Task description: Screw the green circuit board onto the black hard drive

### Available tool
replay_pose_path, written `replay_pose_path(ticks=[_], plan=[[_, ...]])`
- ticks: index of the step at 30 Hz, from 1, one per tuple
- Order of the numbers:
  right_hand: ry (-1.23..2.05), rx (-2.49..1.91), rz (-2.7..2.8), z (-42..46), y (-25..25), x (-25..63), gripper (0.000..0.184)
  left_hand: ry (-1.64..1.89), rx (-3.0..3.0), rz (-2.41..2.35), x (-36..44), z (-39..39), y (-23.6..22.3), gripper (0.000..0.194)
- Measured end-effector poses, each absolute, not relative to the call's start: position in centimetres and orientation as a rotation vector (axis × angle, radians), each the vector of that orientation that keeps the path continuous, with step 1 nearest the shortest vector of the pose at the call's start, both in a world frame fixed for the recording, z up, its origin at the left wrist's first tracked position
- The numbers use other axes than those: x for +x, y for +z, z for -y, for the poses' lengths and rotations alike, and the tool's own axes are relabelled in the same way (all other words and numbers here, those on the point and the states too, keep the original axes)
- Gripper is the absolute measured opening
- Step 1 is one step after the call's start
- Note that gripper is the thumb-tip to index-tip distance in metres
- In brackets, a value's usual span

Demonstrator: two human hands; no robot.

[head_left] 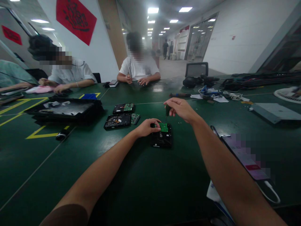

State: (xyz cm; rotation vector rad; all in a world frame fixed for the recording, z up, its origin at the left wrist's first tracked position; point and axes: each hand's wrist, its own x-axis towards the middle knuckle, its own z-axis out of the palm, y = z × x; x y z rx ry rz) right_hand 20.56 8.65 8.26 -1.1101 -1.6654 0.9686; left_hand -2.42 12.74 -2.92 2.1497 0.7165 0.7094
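Note:
A black hard drive (162, 140) lies on the green table in front of me, with a green circuit board (164, 126) on its far half. My left hand (150, 126) rests at the drive's left side, thumb and fingers closed about the board's left edge. In my right hand (178, 109) is a screwdriver (167, 110), gripped by its dark handle and held upright. Its thin shaft points down at the far right part of the board; whether the tip sits in a screw is too small to tell. A few tiny screws (180, 123) lie right of the drive.
Two more hard drives (117, 121) and a loose circuit board (135, 118) lie to the left, beyond them a black tray (66, 108). A phone (246, 157) with a white cable is at the right, near a silver box (277, 112). Several people sit across the table.

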Motion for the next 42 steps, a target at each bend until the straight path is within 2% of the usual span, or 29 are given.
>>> replay_pose_path(ticks=[3,15,19,28,35,42], plan=[[1.038,-1.124,1.634,-8.63,8.34,20.54,0.020,0.710,2.151,-0.712,-2.45,-12.74,-2.90,0.019],[0.858,-1.169,1.680,-8.55,8.36,20.70,0.020,0.673,2.147,-0.728,-2.43,-12.68,-2.59,0.020],[0.912,-1.159,1.630,-8.40,8.44,20.71,0.017,0.668,2.142,-0.735,-2.44,-12.78,-2.70,0.022],[1.067,-1.074,1.644,-8.45,8.51,20.67,0.024,0.664,2.136,-0.737,-2.40,-12.75,-2.67,0.021],[0.869,-1.129,1.705,-8.57,8.20,20.85,0.018,0.671,2.132,-0.725,-2.37,-12.77,-2.67,0.020],[0.931,-1.132,1.618,-8.53,8.28,20.61,0.018,0.661,2.141,-0.730,-2.47,-12.85,-2.68,0.021]])
